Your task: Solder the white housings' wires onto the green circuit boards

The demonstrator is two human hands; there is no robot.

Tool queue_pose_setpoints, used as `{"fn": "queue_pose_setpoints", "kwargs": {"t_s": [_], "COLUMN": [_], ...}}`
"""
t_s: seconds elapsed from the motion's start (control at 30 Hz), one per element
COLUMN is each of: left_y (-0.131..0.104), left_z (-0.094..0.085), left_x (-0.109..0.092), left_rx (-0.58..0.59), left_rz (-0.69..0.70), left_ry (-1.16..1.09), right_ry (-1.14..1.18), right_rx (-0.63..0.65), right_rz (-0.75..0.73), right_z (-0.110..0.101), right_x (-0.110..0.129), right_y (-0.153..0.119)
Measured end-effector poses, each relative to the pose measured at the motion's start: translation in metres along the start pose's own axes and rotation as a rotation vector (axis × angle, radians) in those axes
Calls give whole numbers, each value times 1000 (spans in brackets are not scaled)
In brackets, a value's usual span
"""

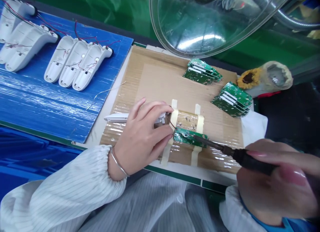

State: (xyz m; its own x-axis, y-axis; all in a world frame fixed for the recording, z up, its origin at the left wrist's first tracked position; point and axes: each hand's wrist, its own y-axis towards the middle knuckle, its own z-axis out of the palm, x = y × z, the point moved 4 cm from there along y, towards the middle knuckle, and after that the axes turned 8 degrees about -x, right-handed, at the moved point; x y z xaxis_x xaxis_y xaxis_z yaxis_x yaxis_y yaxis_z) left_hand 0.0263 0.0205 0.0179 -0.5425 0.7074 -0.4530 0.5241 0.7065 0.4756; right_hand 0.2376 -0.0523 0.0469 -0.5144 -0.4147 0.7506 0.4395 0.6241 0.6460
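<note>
Over the cardboard [160, 79], the left hand [140, 138] is covering a white casing [116, 117], grip unclear; beside the cardboard, the right hand [277, 188] is clasping a soldering iron [225, 149]. On the cardboard, a circuit board [180, 135] is lying, probably light, stiff, best edge-held.

Cannot see the middle of the white casing [116, 117], covered by the left fingers [162, 109]. Cannot follow the soldering iron [252, 160] to its rear end, lost behind blurred right fingers [287, 159]. Cannot read the circuit board's [183, 136] tiny markings. Lose the clear round cover [190, 29] past the top edge.
</note>
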Motion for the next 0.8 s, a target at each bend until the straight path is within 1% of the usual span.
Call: {"fn": "queue_pose_setpoints", "kwargs": {"t_s": [0.03, 0.07, 0.23, 0.33, 0.4, 0.5, 0.57, 0.63, 0.7, 0.8], "left_y": [0, 0, 5, 8, 8, 6, 5, 4, 5, 7], "left_z": [-1, -1, -4, -5, -7, -9, -9, -8, -5, -1], "left_x": [0, -1, -3, -2, 0, 3, 4, 5, 5, 4], "left_rx": [4, 10, 7, -4, 18, 54, 62, 68, 68, 59], "left_rz": [3, 4, -43, -61, -57, -6, 41, 57, 45, -10], "left_ry": [-5, -14, -49, -47, -99, -136, -98, -66, -61, -68], "right_ry": [9, 20, 7, 5, 5, 44, 58, 33, -3, -53], "right_rx": [-32, -31, 57, 130, 113, 40, 38, 68, 101, 106], "right_rz": [11, 11, -52, -61, -40, -55, -45, -7, 7, 14], "right_z": [2, 4, 5, 7, 9, 10, 11, 11, 11, 9], "right_x": [0, 0, -4, -5, -7, -7, -8, -10, -9, -7], "right_y": [-1, -2, -2, -1, -2, -3, -4, -5, -6, -5]}}
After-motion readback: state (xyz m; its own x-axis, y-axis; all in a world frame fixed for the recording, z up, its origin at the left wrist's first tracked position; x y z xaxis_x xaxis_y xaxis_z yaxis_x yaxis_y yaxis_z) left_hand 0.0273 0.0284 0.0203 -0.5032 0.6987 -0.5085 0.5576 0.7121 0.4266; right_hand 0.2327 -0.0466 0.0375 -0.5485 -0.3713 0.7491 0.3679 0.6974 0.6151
